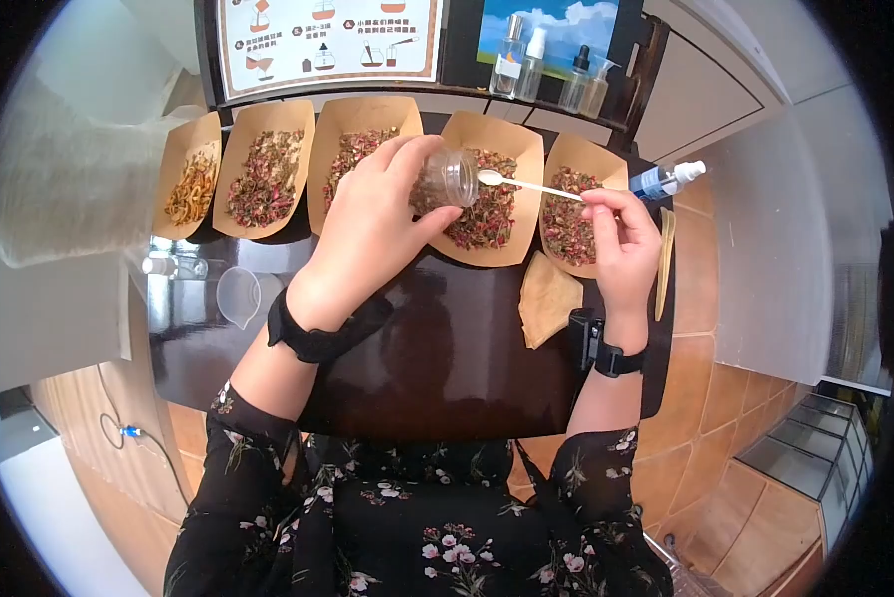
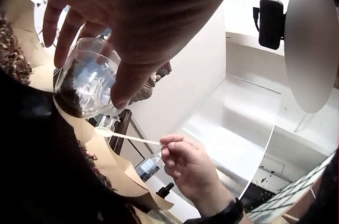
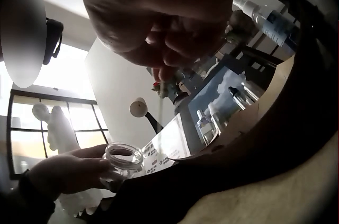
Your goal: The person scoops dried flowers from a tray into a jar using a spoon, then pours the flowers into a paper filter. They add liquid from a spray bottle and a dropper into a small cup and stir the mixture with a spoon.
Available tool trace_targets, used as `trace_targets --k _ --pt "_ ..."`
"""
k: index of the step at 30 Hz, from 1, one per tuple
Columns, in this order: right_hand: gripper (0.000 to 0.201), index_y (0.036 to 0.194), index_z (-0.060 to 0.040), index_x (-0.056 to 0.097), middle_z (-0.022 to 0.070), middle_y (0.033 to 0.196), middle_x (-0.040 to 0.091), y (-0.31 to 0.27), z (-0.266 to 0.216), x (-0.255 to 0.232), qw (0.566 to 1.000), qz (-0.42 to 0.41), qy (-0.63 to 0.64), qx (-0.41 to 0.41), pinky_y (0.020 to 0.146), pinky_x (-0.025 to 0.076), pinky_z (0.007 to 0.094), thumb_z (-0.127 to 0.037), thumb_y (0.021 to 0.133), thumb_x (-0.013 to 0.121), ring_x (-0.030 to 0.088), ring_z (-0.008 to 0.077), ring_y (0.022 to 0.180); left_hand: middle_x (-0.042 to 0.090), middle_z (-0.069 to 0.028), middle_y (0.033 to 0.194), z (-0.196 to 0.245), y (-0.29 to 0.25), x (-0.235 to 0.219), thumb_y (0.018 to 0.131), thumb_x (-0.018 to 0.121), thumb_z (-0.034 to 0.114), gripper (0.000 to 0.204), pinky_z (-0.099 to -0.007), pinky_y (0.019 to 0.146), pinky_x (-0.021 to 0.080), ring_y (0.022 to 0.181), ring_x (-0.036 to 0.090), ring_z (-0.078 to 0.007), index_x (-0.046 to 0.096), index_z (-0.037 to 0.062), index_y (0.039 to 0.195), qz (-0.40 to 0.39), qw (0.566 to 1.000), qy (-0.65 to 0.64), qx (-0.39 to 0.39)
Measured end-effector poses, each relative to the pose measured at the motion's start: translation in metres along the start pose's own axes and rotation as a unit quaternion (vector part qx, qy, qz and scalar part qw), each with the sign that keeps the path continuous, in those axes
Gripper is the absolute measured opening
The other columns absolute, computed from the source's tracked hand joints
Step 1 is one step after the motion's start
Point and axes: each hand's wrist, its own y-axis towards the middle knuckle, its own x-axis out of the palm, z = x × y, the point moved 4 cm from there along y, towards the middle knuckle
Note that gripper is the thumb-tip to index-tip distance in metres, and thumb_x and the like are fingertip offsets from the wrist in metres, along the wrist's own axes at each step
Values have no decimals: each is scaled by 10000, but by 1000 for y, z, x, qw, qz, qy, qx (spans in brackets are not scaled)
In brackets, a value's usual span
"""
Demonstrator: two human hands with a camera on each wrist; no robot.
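In the head view my left hand [image 1: 372, 214] grips a small clear glass jar [image 1: 457, 177], tipped on its side with its mouth facing right. Dark matter shows toward the base of the jar [image 2: 87, 83] in the left wrist view. My right hand [image 1: 626, 244] pinches the handle end of a thin white spoon [image 1: 541, 188] between thumb and fingers. The spoon's small bowl is right at the jar's mouth. Below both lies a brown paper tray [image 1: 528, 164] of dried rosebuds and petals.
More paper trays of dried flowers, one tray [image 1: 230, 184] among them, line the dark table [image 1: 417, 368]. Folded brown filter paper [image 1: 549, 301], a plastic measuring cup [image 1: 238, 297], a lying bottle [image 1: 183, 267], a blue-labelled spray bottle [image 1: 656, 183] and wooden sticks [image 1: 665, 261] surround my hands. Glass bottles [image 1: 507, 62] stand behind.
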Motion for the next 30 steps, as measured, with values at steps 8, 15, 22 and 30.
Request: trace_targets --k 8,15,22,30 --pt "120 947 -1 673 58 812 628 0 6 10 988 -52 -139 33 619 458 251 19 889 570 584 102 680 578 -177 1257 -3 2 -5 776 786 183 595 -414 950 481 1140 573 -363 528 50 1296 9 1000 -21 -15" --pt "149 975 -15 685 30 818 655 -5 23 7 971 -107 -42 211 639 473 242 -27 923 546 602 92 718 580 -171 1250 -5 2 -4 774 791 189 606 -413 948 482 1132 576 -358 522 61 1302 8 1000 -12 -14" --pt "154 990 -21 690 1 779 640 -1 29 -3 952 -61 70 292 530 393 175 -36 923 551 520 28 624 586 -166 1242 -2 0 0 769 789 192 593 -432 948 469 1132 574 -358 534 58 1287 10 1000 -6 -4" --pt "138 999 -31 684 -5 812 638 -3 4 -4 979 -13 124 158 556 410 162 -28 951 554 543 27 673 585 -141 1244 4 -2 4 766 780 187 590 -446 918 452 1114 577 -354 529 63 1285 13 999 5 31"
